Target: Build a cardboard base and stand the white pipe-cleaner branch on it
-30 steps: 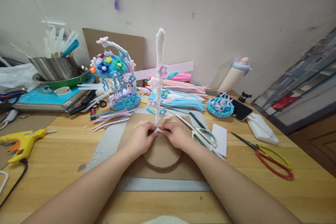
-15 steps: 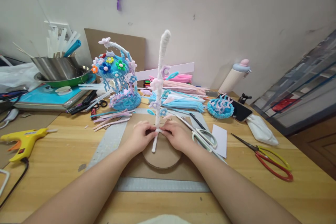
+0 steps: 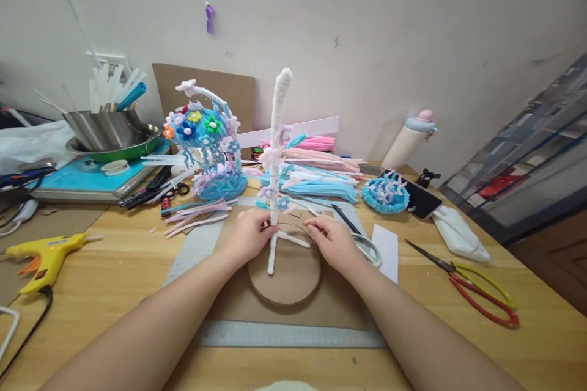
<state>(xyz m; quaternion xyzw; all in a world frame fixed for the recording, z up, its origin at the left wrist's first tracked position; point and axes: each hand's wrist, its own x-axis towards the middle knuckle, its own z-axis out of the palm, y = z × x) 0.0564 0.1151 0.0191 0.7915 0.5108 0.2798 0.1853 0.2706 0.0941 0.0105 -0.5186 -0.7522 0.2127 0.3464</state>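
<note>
A tall white wrapped stem [image 3: 277, 110] stands upright on a round cardboard disc [image 3: 288, 290], with pink and lilac flowers and blue leaves along it. At its foot, white legs splay over the disc, one toward me and one to the right. My left hand [image 3: 247, 233] is closed on the stem just above these legs. My right hand [image 3: 334, 239] hovers over the disc's right edge, apart from the stem and near the tip of the right leg [image 3: 296, 239]. Its thumb and fingers are pinched together; anything between them is too small to make out.
A decorated blue flower piece [image 3: 215, 140] stands behind left, by bundles of pipe cleaners [image 3: 316, 189]. Yellow glue gun [image 3: 48, 259] lies left; red-and-yellow-handled scissors [image 3: 477, 287] right. Light-green-handled scissors [image 3: 369, 250] lie by my right hand. A blue basket-like piece [image 3: 386, 194] sits near a phone [image 3: 422, 198].
My right hand has left the stem's foot and moved right, uncovering the right leg. My left hand stays at the stem. The view has tilted up slightly.
</note>
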